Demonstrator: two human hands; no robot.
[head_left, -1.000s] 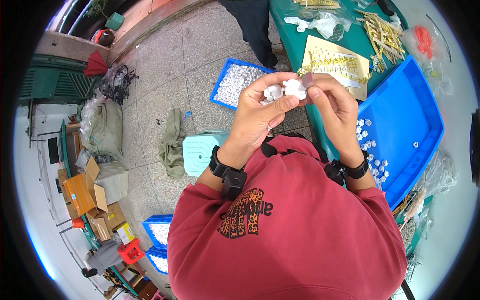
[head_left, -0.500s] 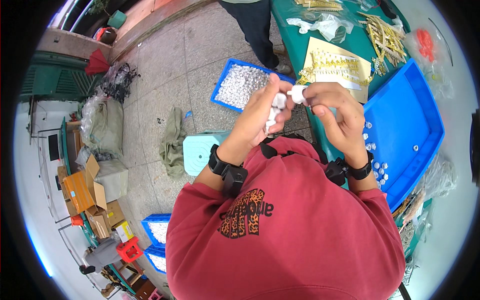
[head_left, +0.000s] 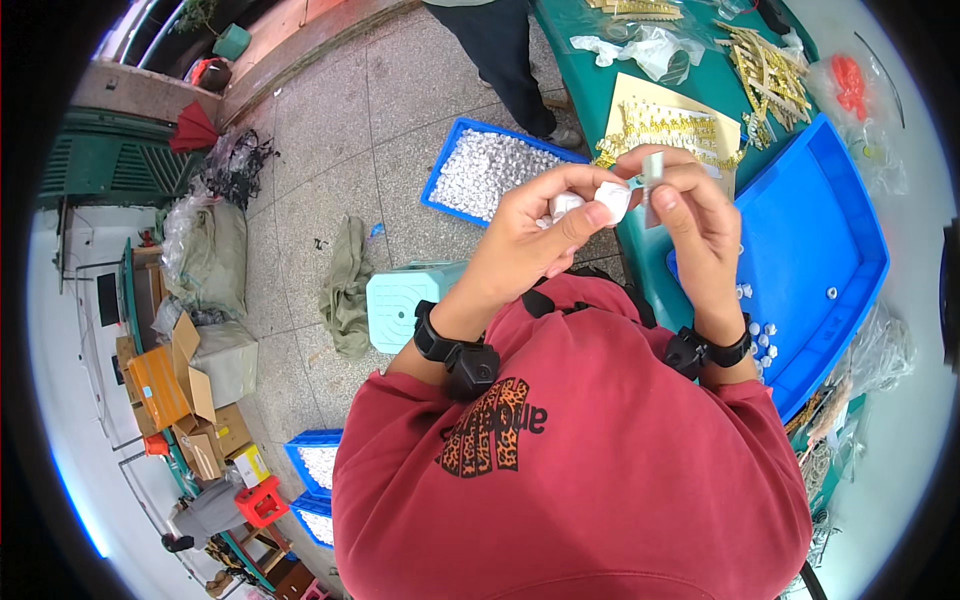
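Note:
My left hand (head_left: pixel 540 225) is closed round several small white pieces. One white faceted piece (head_left: pixel 613 202) is pinched between thumb and fingers at its front, and another white piece (head_left: pixel 566 204) shows farther back in the grip. Close beside it, my right hand (head_left: pixel 697 205) pinches a flat pale strip (head_left: pixel 653 188) upright between thumb and fingers. A bit of teal shows between the strip and the white piece; whether they touch I cannot tell.
On the green table (head_left: pixel 580 70) to the right, a large blue tray (head_left: pixel 815 225) holds some small white pieces. A blue crate (head_left: pixel 437 180) full of silvery-white pieces, a turquoise stool (head_left: pixel 400 310) and a standing person's dark trousers (head_left: pixel 500 60) are ahead and left.
A white piece held in my right fingers is now in my left pinch. My right hand has turned and now shows a flat pale strip. Both hands remain close together.

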